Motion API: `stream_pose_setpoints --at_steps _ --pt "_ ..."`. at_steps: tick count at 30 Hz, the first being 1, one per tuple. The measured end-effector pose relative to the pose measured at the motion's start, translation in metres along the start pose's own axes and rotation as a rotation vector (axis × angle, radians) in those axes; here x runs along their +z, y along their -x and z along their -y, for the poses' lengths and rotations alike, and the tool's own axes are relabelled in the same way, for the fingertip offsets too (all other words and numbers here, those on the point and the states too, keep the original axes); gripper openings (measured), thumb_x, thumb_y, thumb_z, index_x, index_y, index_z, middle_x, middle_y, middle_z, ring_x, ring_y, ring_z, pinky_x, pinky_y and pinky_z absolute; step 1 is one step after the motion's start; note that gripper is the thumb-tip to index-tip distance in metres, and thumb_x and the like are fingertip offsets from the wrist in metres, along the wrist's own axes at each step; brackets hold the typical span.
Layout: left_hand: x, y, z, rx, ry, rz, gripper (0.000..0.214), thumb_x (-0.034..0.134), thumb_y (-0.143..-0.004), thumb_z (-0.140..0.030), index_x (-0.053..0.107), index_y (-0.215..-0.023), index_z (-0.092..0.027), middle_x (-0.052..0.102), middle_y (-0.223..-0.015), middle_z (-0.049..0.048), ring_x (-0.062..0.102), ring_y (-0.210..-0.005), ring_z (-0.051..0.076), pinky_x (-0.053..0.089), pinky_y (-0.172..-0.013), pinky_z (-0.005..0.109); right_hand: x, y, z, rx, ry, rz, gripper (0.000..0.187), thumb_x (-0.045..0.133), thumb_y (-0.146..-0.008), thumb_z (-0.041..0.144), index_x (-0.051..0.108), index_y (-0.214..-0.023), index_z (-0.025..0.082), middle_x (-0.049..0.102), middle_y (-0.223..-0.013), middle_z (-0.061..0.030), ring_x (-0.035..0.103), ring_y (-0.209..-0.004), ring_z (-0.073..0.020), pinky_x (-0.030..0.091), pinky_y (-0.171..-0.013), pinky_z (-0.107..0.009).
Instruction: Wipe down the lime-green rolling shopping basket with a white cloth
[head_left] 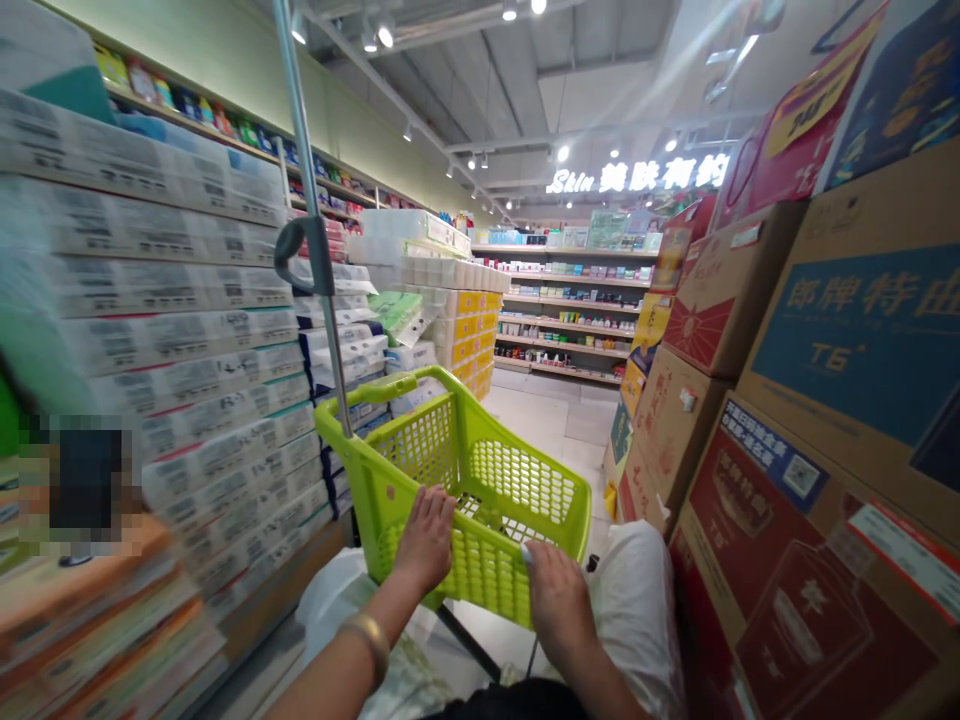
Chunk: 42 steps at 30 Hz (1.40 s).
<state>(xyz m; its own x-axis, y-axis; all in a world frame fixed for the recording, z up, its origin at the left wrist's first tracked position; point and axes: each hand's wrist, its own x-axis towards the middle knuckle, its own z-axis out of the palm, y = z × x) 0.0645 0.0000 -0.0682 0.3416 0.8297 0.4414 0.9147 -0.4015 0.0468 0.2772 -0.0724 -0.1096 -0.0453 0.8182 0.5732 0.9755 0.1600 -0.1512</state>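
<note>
A small lime-green shopping cart (517, 470) with perforated basket walls stands right in front of me, its basket holding nothing I can see. My left hand (429, 537) is closed over the near side rim, fingers bent over the edge, a gold-coloured bangle (367, 640) on that wrist. Farther right along the same rim, my right hand (556, 597) is also closed on the cart. Something small and whitish (527, 552) shows at its fingertips; I cannot tell what it is. A metal pole (304, 150) with a grey loop handle (306, 255) rises from the cart's left corner.
Stacked packs of paper goods (195, 300) line the left side. Liquor cartons (840, 440) are piled close on the right. Between them a tiled aisle (540, 425) leads to shelves of small goods (570, 300). Orange-topped packs (127, 570) are at lower left.
</note>
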Motion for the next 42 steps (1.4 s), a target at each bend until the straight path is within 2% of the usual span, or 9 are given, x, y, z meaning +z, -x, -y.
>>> stream_pose_setpoints --at_steps 4,9,12,16,24,28,35,38,42 --pt "0.002 0.000 -0.002 -0.008 0.008 -0.017 0.049 0.046 -0.069 -0.010 0.050 -0.117 -0.013 0.052 -0.122 0.0134 0.031 -0.133 0.026 0.013 -0.119 0.047 -0.003 -0.009 0.012 0.049 0.022 0.098 0.037 0.040 -0.086 0.006 0.059 -0.114 0.020 0.065 -0.104 -0.0100 0.058 -0.092 -0.0229 0.039 -0.081 -0.035" --pt "0.006 0.000 -0.002 0.007 0.003 -0.080 0.046 0.045 -0.069 -0.008 0.051 -0.115 -0.012 0.053 -0.119 0.0141 0.033 -0.132 0.026 0.016 -0.118 0.048 -0.014 -0.059 0.060 -0.027 -0.019 0.373 0.037 0.043 -0.085 0.008 0.057 -0.118 0.018 0.063 -0.110 -0.0127 0.058 -0.099 -0.0254 0.040 -0.085 -0.038" --pt "0.008 0.000 0.000 0.016 -0.008 -0.091 0.044 0.045 -0.069 -0.007 0.052 -0.112 -0.011 0.053 -0.118 0.0143 0.035 -0.130 0.027 0.017 -0.118 0.048 -0.016 -0.080 0.081 -0.074 -0.047 0.444 0.039 0.044 -0.084 0.010 0.054 -0.121 0.017 0.062 -0.114 -0.0130 0.058 -0.102 -0.0260 0.041 -0.084 -0.038" --pt "0.010 0.001 0.004 0.041 0.009 -0.112 0.047 0.046 -0.067 -0.007 0.051 -0.113 -0.015 0.054 -0.117 0.0118 0.036 -0.129 0.025 0.019 -0.117 0.048 -0.013 -0.073 0.077 -0.076 -0.056 0.386 0.034 0.041 -0.089 0.011 0.055 -0.119 0.018 0.063 -0.112 -0.0116 0.059 -0.100 -0.0242 0.041 -0.084 -0.036" --pt "0.019 0.001 0.003 0.050 0.024 -0.204 0.045 0.048 -0.067 -0.009 0.051 -0.112 -0.013 0.055 -0.113 0.0128 0.038 -0.127 0.028 0.019 -0.118 0.050 -0.010 -0.020 0.021 -0.001 0.001 0.253 0.039 0.038 -0.090 0.008 0.056 -0.121 0.022 0.064 -0.113 -0.0093 0.058 -0.099 -0.0230 0.039 -0.085 -0.035" --pt "0.018 0.000 0.000 0.040 0.021 -0.235 0.043 0.048 -0.067 -0.009 0.051 -0.110 -0.012 0.055 -0.111 0.0129 0.039 -0.125 0.028 0.021 -0.117 0.050 -0.012 -0.038 0.037 0.038 -0.002 0.315 0.038 0.040 -0.087 0.006 0.059 -0.115 0.020 0.064 -0.111 -0.0106 0.059 -0.099 -0.0244 0.039 -0.085 -0.036" --pt "0.019 -0.002 0.002 0.043 -0.001 -0.256 0.036 0.045 -0.070 -0.005 0.051 -0.104 -0.016 0.055 -0.107 0.0107 0.041 -0.123 0.026 0.026 -0.114 0.051 -0.016 -0.085 0.085 -0.074 -0.075 0.449 0.032 0.042 -0.086 0.008 0.057 -0.113 0.017 0.064 -0.109 -0.0117 0.060 -0.099 -0.0245 0.042 -0.082 -0.036" --pt "0.020 -0.002 0.003 0.054 0.005 -0.245 0.040 0.046 -0.068 -0.004 0.051 -0.106 -0.015 0.054 -0.108 0.0107 0.040 -0.124 0.026 0.025 -0.115 0.051 -0.014 -0.079 0.079 -0.097 -0.069 0.406 0.031 0.041 -0.088 0.009 0.056 -0.115 0.018 0.064 -0.108 -0.0105 0.060 -0.098 -0.0236 0.041 -0.082 -0.035" --pt "0.018 0.000 0.002 0.055 0.029 -0.220 0.045 0.047 -0.067 -0.005 0.050 -0.110 -0.015 0.054 -0.112 0.0111 0.038 -0.126 0.027 0.023 -0.116 0.051 -0.012 -0.048 0.047 -0.070 -0.035 0.315 0.031 0.039 -0.091 0.010 0.057 -0.114 0.020 0.064 -0.106 -0.0091 0.059 -0.096 -0.0219 0.041 -0.084 -0.033"
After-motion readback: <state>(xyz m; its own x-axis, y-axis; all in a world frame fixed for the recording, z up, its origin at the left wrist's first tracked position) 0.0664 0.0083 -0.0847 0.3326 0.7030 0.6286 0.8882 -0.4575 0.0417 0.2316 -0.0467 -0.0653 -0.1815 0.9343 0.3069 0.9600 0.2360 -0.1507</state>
